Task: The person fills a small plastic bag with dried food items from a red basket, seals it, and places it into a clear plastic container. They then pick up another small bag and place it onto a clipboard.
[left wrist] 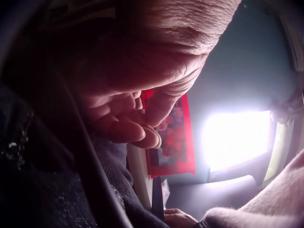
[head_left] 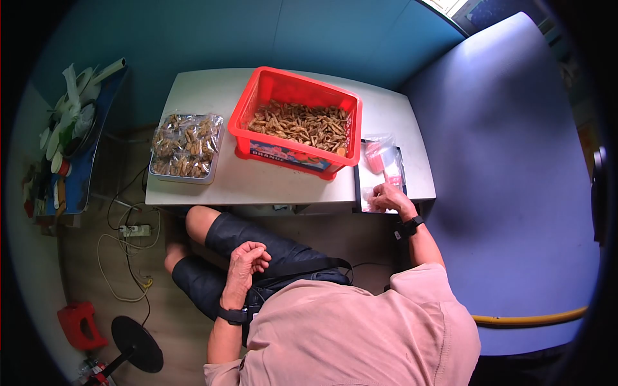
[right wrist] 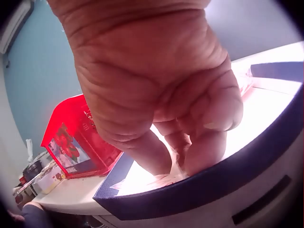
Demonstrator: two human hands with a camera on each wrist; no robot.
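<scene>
My right hand (head_left: 394, 198) reaches down into a shallow dark-rimmed tray (right wrist: 228, 176) at the table's right front corner. Its thumb and fingertips come together on a thin clear plastic bag (right wrist: 176, 176) lying low in the tray. Further back in that tray lie more clear bags with pink-red print (head_left: 375, 159). Above the lap hangs my left hand (head_left: 247, 260), its fingers loosely curled with nothing in them; the left wrist view shows the same hand (left wrist: 156, 61) from close by.
A red plastic basket (head_left: 296, 145) of dried brown pieces stands mid-table. Left of it, a tray (head_left: 205, 179) carries filled clear bags. A blue-purple panel (head_left: 502, 193) borders the table's right side. Cables and a power strip (head_left: 135, 230) lie on the floor at left.
</scene>
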